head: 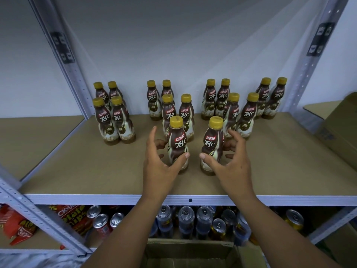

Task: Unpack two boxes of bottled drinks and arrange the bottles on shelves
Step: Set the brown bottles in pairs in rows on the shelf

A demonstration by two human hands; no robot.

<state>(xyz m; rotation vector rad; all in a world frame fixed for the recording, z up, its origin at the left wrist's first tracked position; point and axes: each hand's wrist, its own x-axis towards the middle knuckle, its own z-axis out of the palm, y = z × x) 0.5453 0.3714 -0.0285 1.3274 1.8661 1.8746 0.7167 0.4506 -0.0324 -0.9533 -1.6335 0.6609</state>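
Your left hand (160,165) and right hand (229,165) are spread wide. Each cups loosely around one front bottle on the shelf (77,171), thumb touching the lower label and fingers fanned off the sides. The left bottle (176,140) and the right bottle (211,140) stand upright near each other, ahead of the other bottles (249,113) clustered behind. A cardboard box (189,252) sits open below.

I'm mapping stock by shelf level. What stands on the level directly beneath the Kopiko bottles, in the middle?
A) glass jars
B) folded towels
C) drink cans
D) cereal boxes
C: drink cans with pull-tab tops stand packed together just under the shelf board that bears the Kopiko bottles.
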